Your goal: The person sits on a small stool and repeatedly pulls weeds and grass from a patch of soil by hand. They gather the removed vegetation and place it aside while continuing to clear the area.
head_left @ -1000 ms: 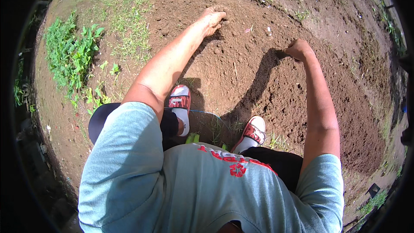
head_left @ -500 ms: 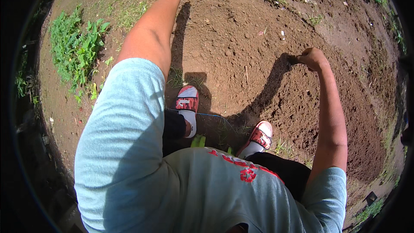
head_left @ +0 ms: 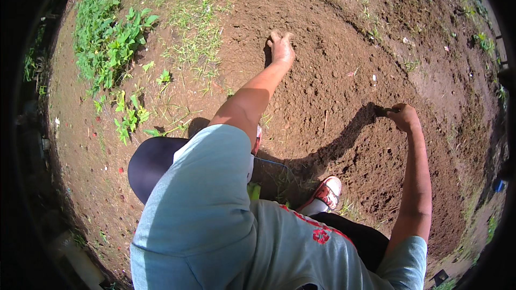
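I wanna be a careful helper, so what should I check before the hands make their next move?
1. Left hand open: ok, fingers spread at the soil.
2. Right hand empty: cannot tell, something dark is at its fingertips.
3. Leafy plants clear of both hands: ok, off to the left.
4. Right shoe clear of both hands: ok.
5. Blue string clear of the left foot: cannot tell, the arm covers part.

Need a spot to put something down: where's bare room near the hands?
Widest: loose soil between the left hand and the right hand, with only small bits on it. Also the paler dirt strip beyond the soil's upper-right edge. Crowded: upper left, with leafy plants and a grass patch; around the right foot's red sandal, with grass tufts.
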Demonstrator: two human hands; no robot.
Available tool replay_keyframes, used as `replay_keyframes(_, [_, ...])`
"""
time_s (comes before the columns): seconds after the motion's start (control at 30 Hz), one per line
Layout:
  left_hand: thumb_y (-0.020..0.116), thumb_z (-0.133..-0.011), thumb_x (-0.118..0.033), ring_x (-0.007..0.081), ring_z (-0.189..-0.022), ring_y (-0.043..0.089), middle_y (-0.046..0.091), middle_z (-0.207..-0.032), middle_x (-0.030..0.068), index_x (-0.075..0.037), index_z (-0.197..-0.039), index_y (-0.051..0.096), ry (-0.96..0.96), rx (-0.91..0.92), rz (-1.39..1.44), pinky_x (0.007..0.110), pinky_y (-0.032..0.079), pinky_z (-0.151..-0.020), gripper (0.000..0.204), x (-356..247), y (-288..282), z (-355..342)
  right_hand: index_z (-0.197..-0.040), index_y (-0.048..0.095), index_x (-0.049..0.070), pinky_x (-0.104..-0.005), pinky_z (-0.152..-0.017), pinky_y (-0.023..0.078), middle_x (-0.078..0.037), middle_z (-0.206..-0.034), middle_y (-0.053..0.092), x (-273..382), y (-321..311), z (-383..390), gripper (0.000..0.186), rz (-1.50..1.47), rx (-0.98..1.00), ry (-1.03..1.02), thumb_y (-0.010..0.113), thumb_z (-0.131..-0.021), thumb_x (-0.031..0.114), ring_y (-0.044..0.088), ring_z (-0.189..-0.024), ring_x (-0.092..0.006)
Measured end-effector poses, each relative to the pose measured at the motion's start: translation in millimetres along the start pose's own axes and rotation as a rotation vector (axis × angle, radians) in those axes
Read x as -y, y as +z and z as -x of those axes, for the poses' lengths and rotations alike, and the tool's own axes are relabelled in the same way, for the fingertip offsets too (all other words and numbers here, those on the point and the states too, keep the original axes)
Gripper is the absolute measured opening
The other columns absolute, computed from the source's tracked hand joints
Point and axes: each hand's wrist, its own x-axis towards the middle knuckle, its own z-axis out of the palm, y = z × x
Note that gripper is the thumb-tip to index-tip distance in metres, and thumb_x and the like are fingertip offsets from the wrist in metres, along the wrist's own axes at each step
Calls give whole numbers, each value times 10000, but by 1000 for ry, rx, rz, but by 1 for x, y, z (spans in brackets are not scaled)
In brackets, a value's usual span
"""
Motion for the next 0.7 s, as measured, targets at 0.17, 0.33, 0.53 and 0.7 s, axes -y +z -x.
replay_keyframes(0.17, [525,-867,100,415,-1160,677,705,-1214,230,-106,-1248,715,447,318,-324,483,556,-1011,472,-64,-59,-52,-1136,769,34,-364,-626,577,-124,-791,743,-3,4,-5,356,48,-9,-62,773,-884,285,703,-631,-187])
replay_keyframes(0.33, [593,-993,-270,394,-1280,607,643,-1360,173,-124,-1251,689,435,363,-776,491,497,-1102,311,-172,-131,-58,-1171,745,51,-401,-800,605,-167,-970,759,10,30,16,392,97,44,17,748,-896,330,749,-859,-275])
replay_keyframes(0.53, [549,-994,-302,403,-1338,578,672,-1365,178,-209,-1468,568,573,313,-709,517,438,-1170,483,-251,-168,-26,-1372,637,140,-449,-1038,548,-177,-1350,684,20,92,103,451,99,-131,71,646,-957,316,658,-1257,-349])
replay_keyframes(0.7, [671,-956,-301,345,-1293,620,644,-1418,136,-219,-1412,629,585,151,-758,523,519,-1079,466,-278,-194,-13,-1327,653,145,-469,-991,558,-179,-1256,721,4,73,163,454,81,-301,29,690,-934,370,681,-1189,-365])
